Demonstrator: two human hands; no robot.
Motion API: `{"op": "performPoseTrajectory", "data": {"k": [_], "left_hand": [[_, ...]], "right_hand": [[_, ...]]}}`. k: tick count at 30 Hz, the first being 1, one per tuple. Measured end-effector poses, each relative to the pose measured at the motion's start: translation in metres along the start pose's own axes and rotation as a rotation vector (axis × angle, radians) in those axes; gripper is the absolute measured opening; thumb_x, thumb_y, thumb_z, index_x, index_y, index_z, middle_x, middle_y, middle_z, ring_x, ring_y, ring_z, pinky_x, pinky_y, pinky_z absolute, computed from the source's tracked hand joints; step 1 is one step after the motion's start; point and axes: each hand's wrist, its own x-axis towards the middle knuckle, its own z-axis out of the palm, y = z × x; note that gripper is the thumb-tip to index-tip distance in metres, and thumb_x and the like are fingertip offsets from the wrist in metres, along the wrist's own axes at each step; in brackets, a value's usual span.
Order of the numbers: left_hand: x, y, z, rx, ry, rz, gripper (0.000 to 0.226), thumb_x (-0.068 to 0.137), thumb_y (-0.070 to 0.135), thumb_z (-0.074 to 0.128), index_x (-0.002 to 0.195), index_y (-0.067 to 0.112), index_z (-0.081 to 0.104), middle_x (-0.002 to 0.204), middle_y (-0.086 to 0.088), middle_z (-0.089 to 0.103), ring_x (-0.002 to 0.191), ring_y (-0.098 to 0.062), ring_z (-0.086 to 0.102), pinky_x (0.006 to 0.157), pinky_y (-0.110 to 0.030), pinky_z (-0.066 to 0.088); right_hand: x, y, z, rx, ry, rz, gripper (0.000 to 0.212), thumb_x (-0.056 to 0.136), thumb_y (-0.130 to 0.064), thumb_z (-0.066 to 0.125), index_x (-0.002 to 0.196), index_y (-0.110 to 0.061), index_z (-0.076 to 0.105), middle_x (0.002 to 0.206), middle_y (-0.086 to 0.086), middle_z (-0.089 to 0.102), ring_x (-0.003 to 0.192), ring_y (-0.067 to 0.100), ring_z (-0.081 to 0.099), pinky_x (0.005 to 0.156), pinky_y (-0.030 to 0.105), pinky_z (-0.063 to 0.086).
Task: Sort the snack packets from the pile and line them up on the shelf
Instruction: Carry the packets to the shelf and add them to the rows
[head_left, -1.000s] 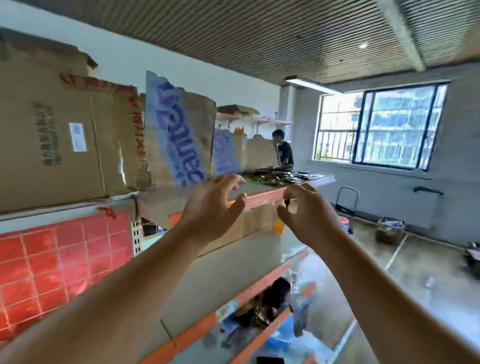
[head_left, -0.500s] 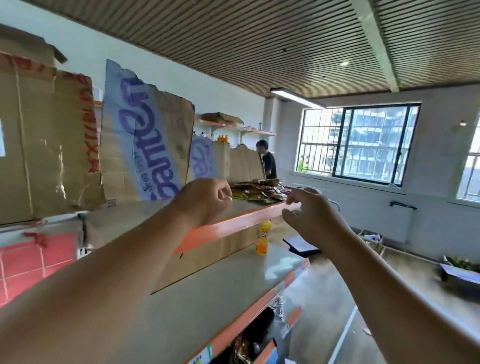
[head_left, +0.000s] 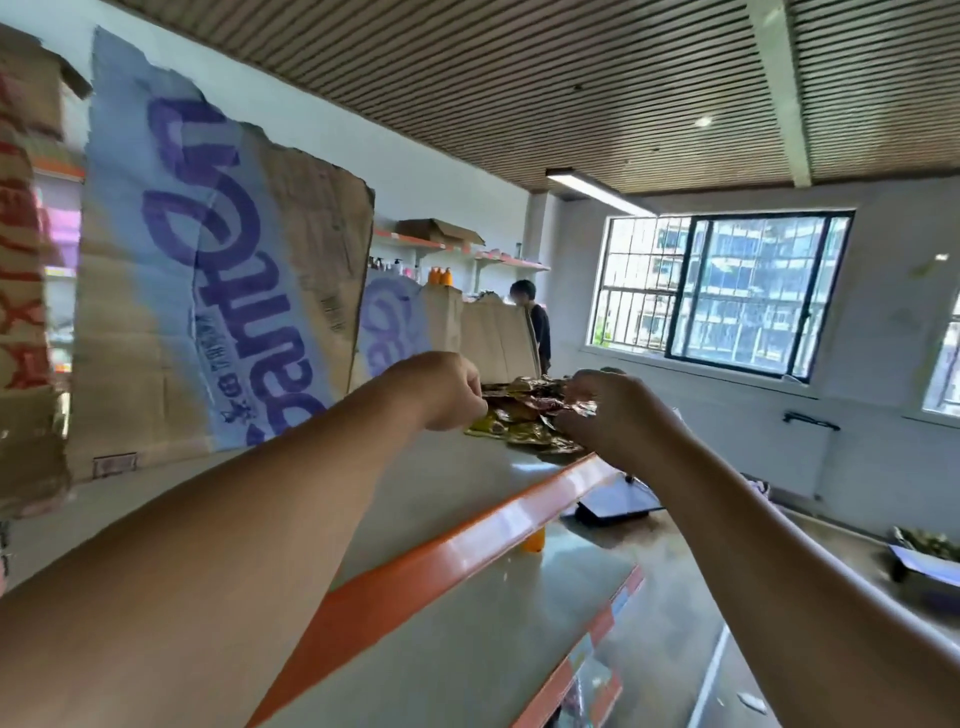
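Because both forearms reach out over the shelf, the coming move turns on the little that separates the hands from the pile of snack packets, which lies just ahead of them and between them, at the shelf's far end against its front edge. The left hand meets the pile's near end on the back side, knuckles up and fingers curled under. The right hand meets it on the front-edge side, fingers bent into the crinkled wrappers. Whether either hand has actually pinched a packet cannot be told, since the fingertips are hidden. Neither hand is clearly nearer, as both touch the heap. The pile runs lengthwise along the shelf, low and loose. Its packets are flat, shiny foil pouches in gold, yellow and dark red, overlapping at odd angles, so they will likely slide and rustle when drawn out. The shelf board is smooth and pale, with a glossy orange front lip. Along its back edge stand torn cardboard sheets, matt brown with blue and purple print. Below, an orange bottle stands on a lower shelf. Farther off stands another person, and beyond that a barred window.
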Motion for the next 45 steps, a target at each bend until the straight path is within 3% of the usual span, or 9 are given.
{"op": "performPoseTrajectory", "data": {"k": [8, 15, 20, 25, 29, 32, 36, 41, 45], "left_hand": [[0.069, 0.011, 0.026, 0.097, -0.042, -0.126, 0.026, 0.087, 0.036, 0.063, 0.104, 0.021, 0.075, 0.099, -0.003, 0.072, 0.090, -0.022, 0.068, 0.086, -0.035, 0.059], [0.121, 0.015, 0.052, 0.233, -0.270, -0.233, 0.044, 0.092, 0.055, 0.065, 0.119, 0.021, 0.072, 0.102, 0.001, 0.072, 0.082, -0.020, 0.073, 0.076, -0.032, 0.061], [0.147, 0.021, 0.067, 0.265, -0.427, -0.456, 0.053, 0.097, 0.055, 0.061, 0.135, 0.018, 0.059, 0.121, -0.003, 0.070, 0.089, -0.024, 0.072, 0.076, -0.032, 0.056], [0.169, 0.012, 0.101, 0.305, -0.359, -0.511, 0.055, 0.084, 0.063, 0.064, 0.108, 0.014, 0.074, 0.097, -0.011, 0.068, 0.077, -0.026, 0.059, 0.062, -0.029, 0.049], [0.168, -0.001, 0.111, 0.248, -0.235, -0.551, 0.051, 0.082, 0.052, 0.075, 0.117, 0.015, 0.071, 0.114, -0.007, 0.072, 0.106, -0.025, 0.068, 0.094, -0.038, 0.056], [0.167, -0.012, 0.107, 0.158, -0.179, -0.641, 0.045, 0.077, 0.043, 0.085, 0.111, 0.016, 0.074, 0.104, -0.005, 0.072, 0.093, -0.024, 0.069, 0.081, -0.032, 0.056], [0.152, -0.012, 0.086, 0.058, -0.214, -0.674, 0.033, 0.082, 0.035, 0.082, 0.099, 0.007, 0.074, 0.074, -0.004, 0.063, 0.064, -0.021, 0.053, 0.058, -0.026, 0.039], [0.137, -0.001, 0.052, 0.165, -0.189, -0.641, 0.010, 0.080, 0.019, 0.073, 0.090, 0.015, 0.071, 0.072, -0.005, 0.072, 0.058, -0.019, 0.060, 0.057, -0.027, 0.044], [0.130, 0.005, 0.051, 0.329, -0.371, -0.619, 0.009, 0.082, 0.018, 0.069, 0.091, 0.018, 0.066, 0.075, -0.002, 0.075, 0.057, -0.011, 0.067, 0.062, -0.027, 0.050]], "right_hand": [[0.044, 0.039, 0.031, -0.018, -0.055, -0.007, 0.024, 0.089, -0.040, 0.070, 0.106, -0.024, 0.066, 0.107, 0.003, 0.062, 0.090, 0.024, 0.060, 0.069, 0.031, 0.043], [0.105, 0.065, 0.068, -0.055, -0.354, -0.189, 0.022, 0.096, -0.035, 0.061, 0.105, -0.016, 0.066, 0.099, 0.001, 0.066, 0.091, 0.021, 0.062, 0.086, 0.036, 0.053], [0.149, 0.077, 0.093, -0.069, -0.519, -0.290, 0.020, 0.087, -0.043, 0.071, 0.100, -0.028, 0.068, 0.096, -0.003, 0.064, 0.085, 0.018, 0.064, 0.070, 0.032, 0.054], [0.167, 0.078, 0.105, -0.171, -0.711, -0.533, 0.037, 0.082, -0.051, 0.076, 0.108, -0.028, 0.064, 0.088, -0.010, 0.062, 0.071, 0.011, 0.056, 0.054, 0.024, 0.038], [0.164, 0.078, 0.103, -0.208, -0.654, -0.674, 0.034, 0.085, -0.039, 0.071, 0.115, -0.023, 0.063, 0.098, -0.003, 0.064, 0.082, 0.017, 0.056, 0.057, 0.028, 0.038], [0.169, 0.078, 0.102, -0.170, -0.581, -0.787, 0.016, 0.093, -0.035, 0.058, 0.095, -0.019, 0.064, 0.084, -0.001, 0.059, 0.072, 0.015, 0.051, 0.053, 0.024, 0.035], [0.199, 0.083, 0.112, 0.132, -0.451, -0.710, 0.027, 0.094, -0.024, 0.060, 0.068, -0.019, 0.052, 0.072, -0.003, 0.049, 0.074, 0.020, 0.050, 0.056, 0.030, 0.035], [0.232, 0.088, 0.110, 0.418, -0.370, -0.590, 0.017, 0.098, -0.026, 0.062, 0.084, -0.017, 0.063, 0.077, -0.001, 0.059, 0.067, 0.015, 0.052, 0.058, 0.028, 0.038], [0.242, 0.085, 0.120, 0.571, -0.476, -0.463, 0.010, 0.099, -0.020, 0.061, 0.094, -0.013, 0.066, 0.084, 0.006, 0.064, 0.070, 0.022, 0.061, 0.053, 0.026, 0.048]]}}
